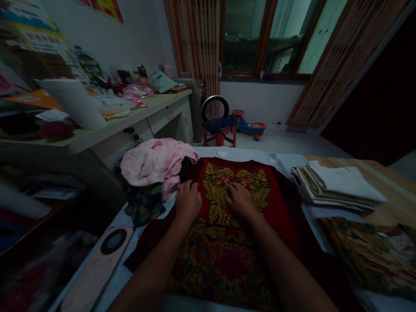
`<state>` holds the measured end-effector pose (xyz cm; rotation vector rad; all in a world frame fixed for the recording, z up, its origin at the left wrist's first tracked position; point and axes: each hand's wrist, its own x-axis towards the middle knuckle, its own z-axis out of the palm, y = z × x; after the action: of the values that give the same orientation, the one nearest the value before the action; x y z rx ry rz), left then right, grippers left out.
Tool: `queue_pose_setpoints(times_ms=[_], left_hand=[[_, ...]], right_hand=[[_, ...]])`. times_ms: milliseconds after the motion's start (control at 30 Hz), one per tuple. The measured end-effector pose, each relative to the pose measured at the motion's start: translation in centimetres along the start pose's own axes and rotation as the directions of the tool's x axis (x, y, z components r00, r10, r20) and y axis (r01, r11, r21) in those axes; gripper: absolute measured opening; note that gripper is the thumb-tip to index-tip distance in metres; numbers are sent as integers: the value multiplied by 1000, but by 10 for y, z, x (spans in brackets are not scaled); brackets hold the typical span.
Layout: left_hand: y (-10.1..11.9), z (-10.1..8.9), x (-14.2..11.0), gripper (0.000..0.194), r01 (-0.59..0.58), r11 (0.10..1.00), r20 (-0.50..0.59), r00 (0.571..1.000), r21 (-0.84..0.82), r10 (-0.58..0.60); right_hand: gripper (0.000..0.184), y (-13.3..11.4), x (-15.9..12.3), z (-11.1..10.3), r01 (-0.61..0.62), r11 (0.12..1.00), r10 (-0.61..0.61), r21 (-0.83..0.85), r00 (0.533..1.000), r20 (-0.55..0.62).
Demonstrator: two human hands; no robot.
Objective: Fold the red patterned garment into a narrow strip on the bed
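Note:
A dark red garment (282, 203) with a yellow leaf pattern and dark edging lies spread out in front of me, its sleeves reaching to either side. My left hand (189, 201) is at its left edge, fingers curled down onto the cloth and closed on it. Over the middle of the yellow pattern rests my right hand (240, 200), thumb and fingers slightly apart against the fabric. My forearms cover part of the lower pattern.
Left of the garment sit a heaped pink cloth (152, 162), a camouflage cloth (146, 203) and a long pale object with a black ring (97, 268). On the right are folded pale clothes (351, 182) and a patterned folded garment (380, 251). Beyond stands a chair (219, 123).

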<state>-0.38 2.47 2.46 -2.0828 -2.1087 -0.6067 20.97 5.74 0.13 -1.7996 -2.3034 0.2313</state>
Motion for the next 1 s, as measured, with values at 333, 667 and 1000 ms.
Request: queue_pose_setpoints(times_ms=[333,667,1000], left_hand=[[-38,4,10,32,185,981,191,963,54,-192],[-44,-3,13,13,232,970,313,918,76,-245],[-43,1,14,14,287,958,78,956,-27,-284]], right_hand=[[67,3,-15,10,27,1000,-26,15,999,-47],[65,3,-15,8,38,999,-37,20,998,-60],[63,5,-15,8,38,999,-36,38,998,-50]])
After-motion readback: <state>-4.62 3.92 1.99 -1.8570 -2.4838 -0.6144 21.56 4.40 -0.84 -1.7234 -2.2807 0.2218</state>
